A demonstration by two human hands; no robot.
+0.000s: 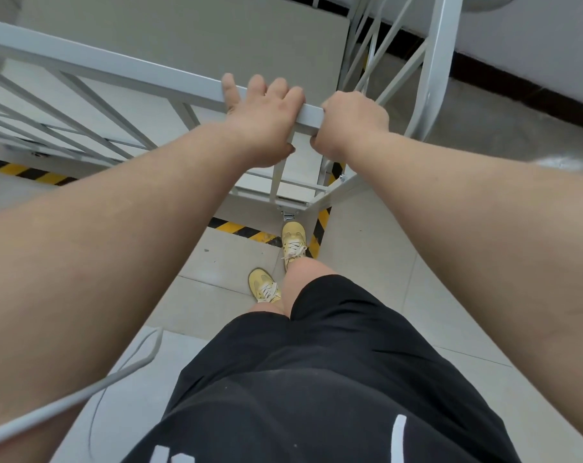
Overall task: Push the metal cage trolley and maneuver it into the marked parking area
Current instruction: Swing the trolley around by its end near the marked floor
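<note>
The grey metal cage trolley (93, 66) fills the upper half of the head view, its top rail running from far left to the near corner. My left hand (261, 125) lies over that rail with fingers curled on it. My right hand (351, 125) grips the rail's corner end right beside it. Yellow-and-black striped floor tape (240, 228) marks the parking area under the trolley's near corner and continues at the left (22, 170). A caster (288, 215) shows just below the corner, above my front shoe.
Pale tiled floor (367, 262) lies around my feet in yellow shoes (293, 242). A wall with a dark skirting (524, 85) runs along the upper right. A grey cable (116, 372) hangs at lower left. Glossy grey floor (503, 135) lies right of the trolley.
</note>
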